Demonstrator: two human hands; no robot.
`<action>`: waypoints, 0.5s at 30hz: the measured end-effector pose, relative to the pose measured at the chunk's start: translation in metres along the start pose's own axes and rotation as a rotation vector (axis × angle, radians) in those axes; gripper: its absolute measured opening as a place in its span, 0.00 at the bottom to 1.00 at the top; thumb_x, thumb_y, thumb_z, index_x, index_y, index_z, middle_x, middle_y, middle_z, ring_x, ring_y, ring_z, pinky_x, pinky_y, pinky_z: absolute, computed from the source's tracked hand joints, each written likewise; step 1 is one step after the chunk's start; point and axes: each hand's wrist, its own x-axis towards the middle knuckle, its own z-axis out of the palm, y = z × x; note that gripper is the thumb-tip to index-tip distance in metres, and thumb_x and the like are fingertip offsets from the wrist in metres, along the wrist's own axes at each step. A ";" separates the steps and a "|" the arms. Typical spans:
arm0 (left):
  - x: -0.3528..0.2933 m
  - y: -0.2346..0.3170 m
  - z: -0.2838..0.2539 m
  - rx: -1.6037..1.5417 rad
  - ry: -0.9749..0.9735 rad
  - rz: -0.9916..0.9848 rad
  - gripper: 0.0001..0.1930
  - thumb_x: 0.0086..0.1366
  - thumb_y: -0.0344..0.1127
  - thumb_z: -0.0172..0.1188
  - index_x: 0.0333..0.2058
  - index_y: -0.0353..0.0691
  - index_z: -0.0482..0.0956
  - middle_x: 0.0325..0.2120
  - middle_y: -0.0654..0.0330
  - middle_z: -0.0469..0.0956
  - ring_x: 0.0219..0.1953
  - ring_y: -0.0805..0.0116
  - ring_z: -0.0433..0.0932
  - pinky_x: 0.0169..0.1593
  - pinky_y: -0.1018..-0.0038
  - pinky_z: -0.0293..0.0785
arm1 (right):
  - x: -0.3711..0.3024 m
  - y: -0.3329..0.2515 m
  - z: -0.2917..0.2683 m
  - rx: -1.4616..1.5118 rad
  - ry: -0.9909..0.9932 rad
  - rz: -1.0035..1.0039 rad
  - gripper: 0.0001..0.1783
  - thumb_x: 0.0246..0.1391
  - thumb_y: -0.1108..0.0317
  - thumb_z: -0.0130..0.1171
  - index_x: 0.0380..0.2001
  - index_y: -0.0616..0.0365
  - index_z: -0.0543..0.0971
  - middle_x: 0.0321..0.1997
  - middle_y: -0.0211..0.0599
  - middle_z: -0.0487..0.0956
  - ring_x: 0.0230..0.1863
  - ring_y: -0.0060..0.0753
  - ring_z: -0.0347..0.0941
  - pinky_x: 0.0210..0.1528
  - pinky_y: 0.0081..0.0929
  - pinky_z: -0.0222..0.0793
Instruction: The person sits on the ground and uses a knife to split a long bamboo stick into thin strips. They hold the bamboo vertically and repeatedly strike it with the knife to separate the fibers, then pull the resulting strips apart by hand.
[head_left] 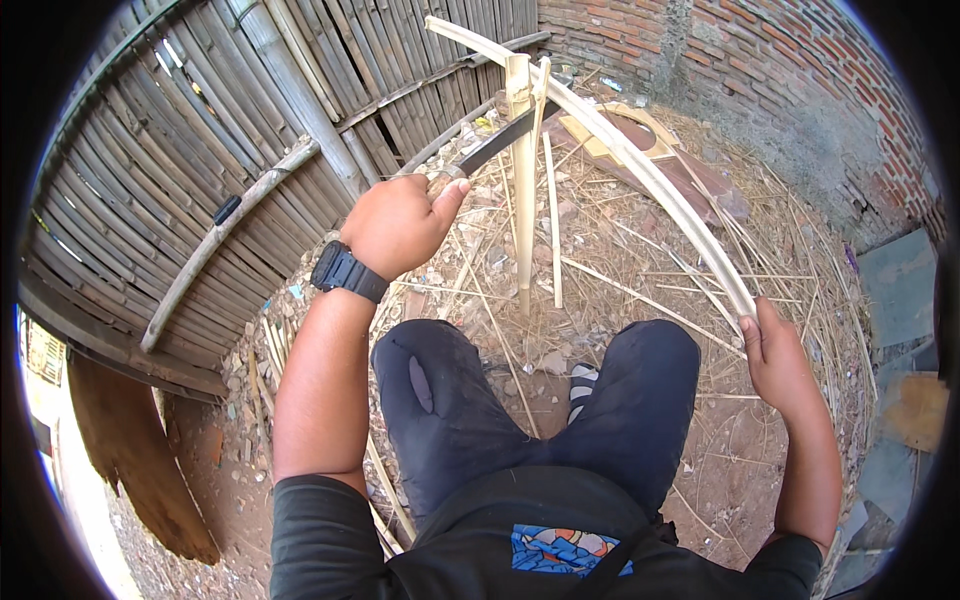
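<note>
My left hand [398, 222], a black watch on its wrist, is wrapped round the handle of a long knife [492, 145]. Its dark blade reaches up and right to a pale upright bamboo stake [523, 190], and the tip is hidden around the bamboo there. Across the top of the stake lies a long, bowed strip of split bamboo [655, 175]. My right hand [776, 352] is closed on the strip's lower right end. A thinner strip [553, 220] stands beside the stake. How the blade meets the bamboo is hard to tell.
A bamboo-slat wall [170, 180] curves along the left, with a brick wall [760, 60] at the back right. Bamboo slivers and rubble litter the ground. A brown board [640, 150] lies beyond the stake, and grey sheets [895, 290] are at the right edge.
</note>
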 end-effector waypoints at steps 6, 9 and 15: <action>-0.001 0.003 -0.001 0.026 -0.012 0.035 0.35 0.69 0.63 0.51 0.27 0.28 0.80 0.21 0.38 0.77 0.29 0.40 0.79 0.36 0.52 0.74 | -0.003 0.010 -0.013 0.288 0.012 0.037 0.13 0.73 0.61 0.47 0.41 0.61 0.72 0.19 0.34 0.67 0.20 0.26 0.63 0.24 0.30 0.58; 0.000 0.007 -0.003 0.031 -0.008 0.042 0.35 0.69 0.63 0.51 0.27 0.28 0.80 0.21 0.38 0.77 0.29 0.40 0.79 0.36 0.52 0.74 | -0.004 0.010 -0.031 0.509 0.228 0.106 0.16 0.74 0.58 0.45 0.43 0.60 0.73 0.20 0.23 0.64 0.20 0.16 0.59 0.22 0.21 0.55; 0.001 0.010 -0.006 0.094 -0.050 0.033 0.35 0.71 0.62 0.48 0.29 0.28 0.81 0.25 0.38 0.80 0.33 0.39 0.81 0.39 0.52 0.77 | 0.008 0.011 -0.062 0.655 0.599 -0.033 0.16 0.76 0.57 0.41 0.47 0.59 0.72 0.22 0.19 0.63 0.17 0.09 0.55 0.17 0.11 0.51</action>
